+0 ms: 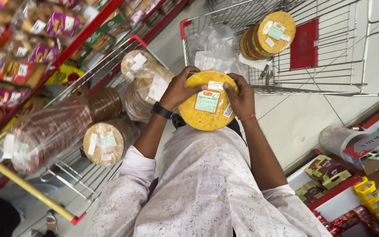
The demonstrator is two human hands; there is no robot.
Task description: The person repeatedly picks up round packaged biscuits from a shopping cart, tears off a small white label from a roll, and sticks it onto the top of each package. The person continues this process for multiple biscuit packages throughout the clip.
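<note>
Both hands hold one round yellow pack of flat discs (208,102) at chest height, centre of view, label side up. Left hand (178,90) grips its left edge, fingers curled over the top rim; a black wristband (162,110) sits on that wrist. Right hand (242,97) clasps the right edge, thumb on the label, a red thread (247,116) on the wrist. The person wears a pale patterned shirt (207,188).

Far, just beyond the pack, stands a wire shopping cart (312,83) with a stack of the same yellow round packs (268,35) leaning on its side and a clear plastic bag (213,50) beside them. To the left, a second cart with a yellow handle (27,186) carries brown round packs (106,140) in clear wrap. Red shelves with snack packets (36,35) run along the far left; small boxes (325,171) lie on a shelf near right.
</note>
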